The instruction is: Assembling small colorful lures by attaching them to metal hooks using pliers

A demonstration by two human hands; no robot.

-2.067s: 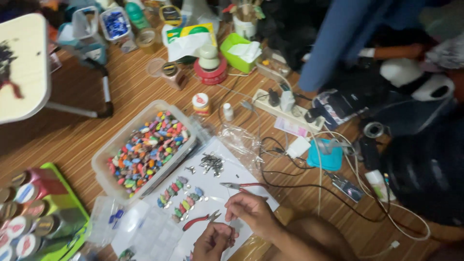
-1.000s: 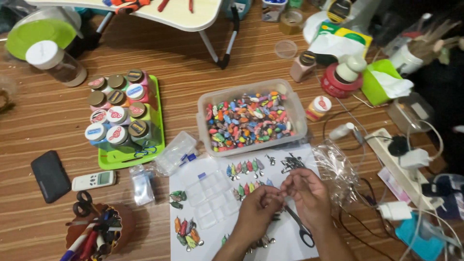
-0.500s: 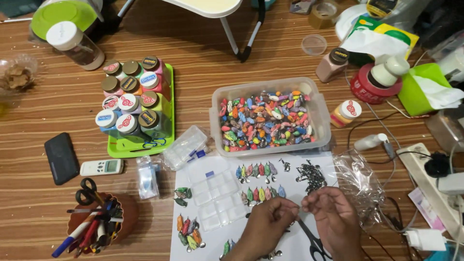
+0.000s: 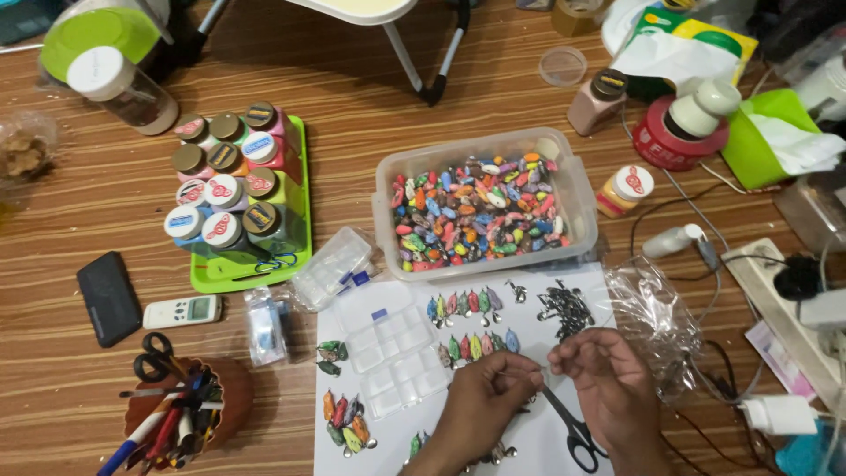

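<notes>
Biggest worry here: losing grip on the tiny piece [image 4: 546, 363] pinched between both hands. Too small to make out properly, maybe a bit of wire or a metal finding, honestly can't tell. Held low over the white paper sheet [image 4: 370, 300], just above the black-handled scissors [image 4: 573, 429]. Easy to fumble with a fingertip-only hold, and then good luck finding it among the pile of dark metal findings [image 4: 564, 304] just beyond, or in the crumpled clear plastic bag [image 4: 656, 322] right beside the right hand.

Second risk: bumping the neat rows of painted charms [image 4: 467, 306] laid out just past the knuckles. Very close to the left hand, so probably scattered by one careless nudge forward. Also scissors lying directly under the working fingers, blades pointing up toward them, so a decent chance of a poke on any downward slip.

Pose-wise: left hand [image 4: 489, 392] coming in from below, fingers curled, thumb and forefinger closed on the piece's left end. Right hand [image 4: 608, 388] mirrored from the right side, fingers bunched, fingertips clamped on the other end. Both hands nearly touching at the tips, wrists hovering over the paper. Clear tub of colourful beads [image 4: 476, 141] and the clear compartment organiser [image 4: 397, 361] well out of the way, untouched.
</notes>
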